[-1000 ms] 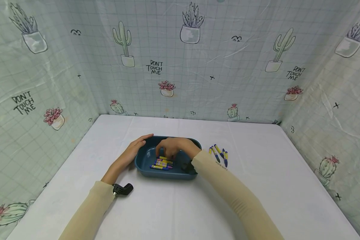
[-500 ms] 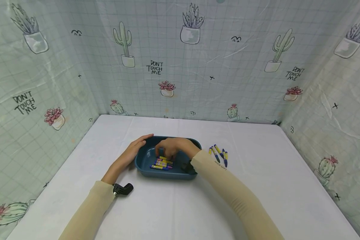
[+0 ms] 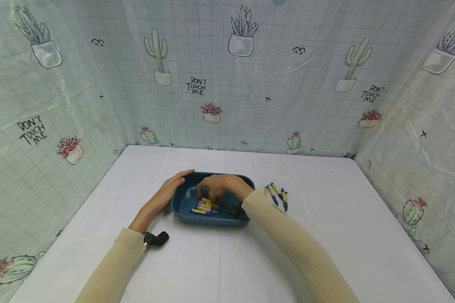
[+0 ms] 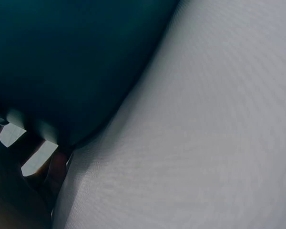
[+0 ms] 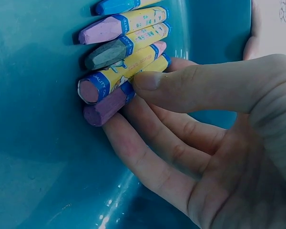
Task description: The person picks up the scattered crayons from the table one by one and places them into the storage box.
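A dark blue plastic tray (image 3: 212,222) stands on the white table. My left hand (image 3: 166,193) lies along its left wall and rim, fingers extended; in the left wrist view that hand (image 4: 33,176) is dark against the tray's outer wall. Inside the tray, my right hand (image 3: 216,185) reaches down over a row of yellow-wrapped crayons (image 3: 202,211). Seen from the right wrist, my thumb and fingers pinch the purple crayon (image 5: 107,106) at the row's end. A pink-tipped crayon (image 5: 119,74) touches it, beside a dark green crayon (image 5: 128,45) and a lilac crayon (image 5: 124,26).
Several more crayons (image 3: 272,194) lie loose on the table (image 3: 197,265) right of the tray. A patterned cactus cloth (image 3: 265,118) rises behind the table and along both sides. A black wrist camera (image 3: 156,239) sticks out from my left wrist.
Both hands, the tray and the crayons hold nearly the same places. The head view has shifted very slightly.
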The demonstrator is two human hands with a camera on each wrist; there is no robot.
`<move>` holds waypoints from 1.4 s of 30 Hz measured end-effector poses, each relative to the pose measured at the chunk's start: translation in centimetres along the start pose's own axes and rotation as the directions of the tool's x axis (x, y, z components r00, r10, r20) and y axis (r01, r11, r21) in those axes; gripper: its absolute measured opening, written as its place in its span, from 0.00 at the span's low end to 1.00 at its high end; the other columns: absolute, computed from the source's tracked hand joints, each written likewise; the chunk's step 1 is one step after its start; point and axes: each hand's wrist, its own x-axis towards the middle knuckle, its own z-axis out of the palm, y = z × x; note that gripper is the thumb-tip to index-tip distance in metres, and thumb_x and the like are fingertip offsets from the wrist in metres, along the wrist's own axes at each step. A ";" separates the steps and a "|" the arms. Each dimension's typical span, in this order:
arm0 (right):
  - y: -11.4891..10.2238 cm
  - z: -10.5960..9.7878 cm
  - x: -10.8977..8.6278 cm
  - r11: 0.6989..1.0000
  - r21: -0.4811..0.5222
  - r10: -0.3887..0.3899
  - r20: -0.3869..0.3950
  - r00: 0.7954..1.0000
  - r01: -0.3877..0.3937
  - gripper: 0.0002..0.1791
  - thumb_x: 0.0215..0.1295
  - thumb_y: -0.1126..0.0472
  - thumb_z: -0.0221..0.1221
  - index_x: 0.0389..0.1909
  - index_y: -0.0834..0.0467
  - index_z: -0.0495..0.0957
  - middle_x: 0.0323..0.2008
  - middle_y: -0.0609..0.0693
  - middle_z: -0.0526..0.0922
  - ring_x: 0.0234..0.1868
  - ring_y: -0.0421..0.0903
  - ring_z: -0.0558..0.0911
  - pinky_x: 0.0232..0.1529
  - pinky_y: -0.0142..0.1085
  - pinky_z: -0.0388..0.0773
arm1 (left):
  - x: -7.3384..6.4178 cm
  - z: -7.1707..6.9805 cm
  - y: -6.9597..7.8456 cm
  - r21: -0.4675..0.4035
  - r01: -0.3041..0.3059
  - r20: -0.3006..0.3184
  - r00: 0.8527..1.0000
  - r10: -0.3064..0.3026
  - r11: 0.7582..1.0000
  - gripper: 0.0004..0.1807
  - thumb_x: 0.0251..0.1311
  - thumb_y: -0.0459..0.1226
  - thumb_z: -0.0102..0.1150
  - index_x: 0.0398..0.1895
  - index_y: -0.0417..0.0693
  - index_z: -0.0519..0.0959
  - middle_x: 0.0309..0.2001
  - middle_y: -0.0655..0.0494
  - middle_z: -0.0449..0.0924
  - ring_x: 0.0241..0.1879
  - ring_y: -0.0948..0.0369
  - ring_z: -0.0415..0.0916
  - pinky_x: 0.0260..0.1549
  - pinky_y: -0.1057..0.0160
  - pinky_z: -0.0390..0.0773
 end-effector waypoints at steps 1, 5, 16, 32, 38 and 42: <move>0.0 0.0 0.0 1.000 -0.002 0.001 -0.002 1.000 -0.001 0.26 0.66 0.76 0.60 0.60 0.49 0.79 0.43 0.53 0.83 0.39 0.46 0.86 0.39 0.38 0.89 | 0.0 0.0 0.0 -0.001 0.000 0.000 1.000 0.000 1.000 0.26 0.85 0.44 0.31 0.80 0.58 0.63 0.82 0.53 0.58 0.83 0.47 0.48 0.80 0.34 0.46; 0.1 0.0 0.0 1.000 -0.004 0.002 -0.007 1.000 -0.002 0.26 0.66 0.76 0.60 0.60 0.49 0.79 0.43 0.53 0.83 0.39 0.46 0.86 0.39 0.37 0.89 | 0.0 0.0 0.1 0.001 0.003 0.001 1.000 -0.003 1.000 0.26 0.84 0.44 0.31 0.80 0.59 0.63 0.82 0.53 0.58 0.83 0.47 0.48 0.80 0.35 0.46; 0.2 0.1 0.1 1.000 0.024 -0.005 0.003 1.000 0.005 0.24 0.67 0.76 0.59 0.58 0.50 0.77 0.44 0.54 0.82 0.39 0.46 0.85 0.39 0.38 0.89 | 0.0 0.0 0.1 0.002 0.003 -0.002 1.000 -0.003 1.000 0.26 0.84 0.44 0.30 0.80 0.58 0.63 0.82 0.52 0.57 0.83 0.47 0.48 0.80 0.35 0.46; 0.2 0.1 -0.2 1.000 0.021 -0.014 0.004 1.000 0.014 0.25 0.67 0.74 0.60 0.62 0.52 0.78 0.43 0.53 0.83 0.39 0.46 0.86 0.40 0.39 0.89 | 0.0 0.1 -0.1 0.021 0.006 -0.005 1.000 -0.006 1.000 0.26 0.84 0.44 0.30 0.80 0.59 0.63 0.82 0.53 0.58 0.83 0.47 0.48 0.80 0.34 0.46; 0.4 0.1 -0.6 1.000 0.027 -0.014 -0.008 1.000 0.015 0.26 0.68 0.73 0.61 0.65 0.53 0.77 0.42 0.53 0.85 0.40 0.45 0.86 0.41 0.40 0.90 | 0.0 0.1 -0.1 0.011 0.003 -0.005 1.000 -0.003 1.000 0.26 0.84 0.43 0.30 0.80 0.58 0.63 0.82 0.53 0.58 0.83 0.47 0.48 0.80 0.35 0.45; 0.5 0.1 -0.9 1.000 0.015 -0.015 -0.022 1.000 0.015 0.25 0.68 0.72 0.61 0.65 0.53 0.77 0.41 0.52 0.85 0.40 0.45 0.87 0.43 0.42 0.90 | -0.1 0.0 -0.1 0.011 0.002 -0.007 1.000 -0.002 1.000 0.26 0.84 0.43 0.31 0.80 0.58 0.63 0.82 0.53 0.58 0.83 0.47 0.47 0.80 0.35 0.45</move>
